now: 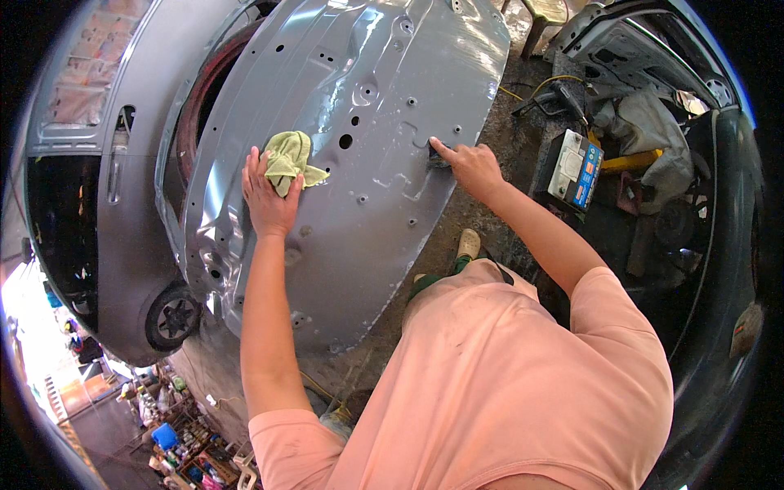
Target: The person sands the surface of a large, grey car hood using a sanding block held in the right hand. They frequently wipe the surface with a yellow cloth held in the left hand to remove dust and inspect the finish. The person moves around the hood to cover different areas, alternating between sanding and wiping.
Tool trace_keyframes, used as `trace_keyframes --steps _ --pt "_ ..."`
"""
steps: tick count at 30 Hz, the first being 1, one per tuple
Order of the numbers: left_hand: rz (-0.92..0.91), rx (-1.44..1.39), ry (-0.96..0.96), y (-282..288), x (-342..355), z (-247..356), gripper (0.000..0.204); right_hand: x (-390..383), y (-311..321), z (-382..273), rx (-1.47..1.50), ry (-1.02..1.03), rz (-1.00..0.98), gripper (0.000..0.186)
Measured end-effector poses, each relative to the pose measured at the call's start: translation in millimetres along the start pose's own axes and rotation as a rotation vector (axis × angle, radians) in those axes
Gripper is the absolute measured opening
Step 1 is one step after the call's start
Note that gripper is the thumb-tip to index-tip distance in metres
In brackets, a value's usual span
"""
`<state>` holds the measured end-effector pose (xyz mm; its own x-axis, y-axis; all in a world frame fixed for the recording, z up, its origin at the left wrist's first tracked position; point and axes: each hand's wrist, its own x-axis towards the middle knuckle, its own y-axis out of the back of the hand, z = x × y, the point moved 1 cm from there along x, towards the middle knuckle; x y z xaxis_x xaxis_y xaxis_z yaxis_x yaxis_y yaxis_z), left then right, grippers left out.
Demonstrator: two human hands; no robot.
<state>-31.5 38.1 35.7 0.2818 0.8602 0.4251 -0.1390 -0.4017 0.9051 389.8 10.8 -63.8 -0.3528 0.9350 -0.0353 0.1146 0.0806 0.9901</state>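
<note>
A large grey car panel [343,245] with round holes and pressed ridges lies in front of me, its surface shiny and wet-looking in places. Towards its left side, my left hand [269,196] presses a crumpled yellow-green cloth [287,157] against the metal, thumb and fingers around it. At the panel's right edge, my right hand [474,167] has its index finger stretched forward and the other fingers curled. Beneath those fingers is a small dark pad [438,155], mostly covered, so its exact kind is unclear.
A grey car body [135,237] with a wheel [173,317] stands to the left. On the right, a car battery [572,170] sits by an open dark vehicle bay holding a grey cloth [649,122]. A stool [543,15] stands beyond. Cluttered goods [184,441] fill the lower left.
</note>
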Motion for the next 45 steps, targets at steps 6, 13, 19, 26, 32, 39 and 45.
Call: trace_keyframes --steps 6,13,19,26,32,39,45 --pt "-0.007 -0.009 0.021 -0.6 0.3 0.4 0.081 -8.6 -17.3 -18.0 0.126 -0.021 0.065 0.071" --pt "-0.01 0.0 0.015 1.3 1.6 1.1 0.081 4.9 -2.7 -17.4 0.205 -0.154 0.015 0.055" --pt "0.007 -0.01 0.011 -1.7 1.3 -0.2 0.082 5.7 11.5 -17.9 0.229 -0.155 0.016 0.034" --pt "0.009 -0.013 0.015 -0.6 1.3 0.4 0.082 -24.8 -2.7 -89.2 0.284 -0.113 -0.124 0.033" --pt "0.001 -0.004 0.015 4.2 2.6 5.2 0.081 -46.6 -7.7 -77.3 0.214 -0.007 -0.136 0.057" --pt "0.003 -0.027 0.007 1.7 2.9 3.5 0.084 -42.0 -7.5 -77.4 0.168 -0.072 -0.157 0.064" --pt "0.129 -0.073 -0.04 1.1 2.7 1.5 0.098 -53.3 -12.7 -62.3 0.699 -0.117 -0.272 0.053"
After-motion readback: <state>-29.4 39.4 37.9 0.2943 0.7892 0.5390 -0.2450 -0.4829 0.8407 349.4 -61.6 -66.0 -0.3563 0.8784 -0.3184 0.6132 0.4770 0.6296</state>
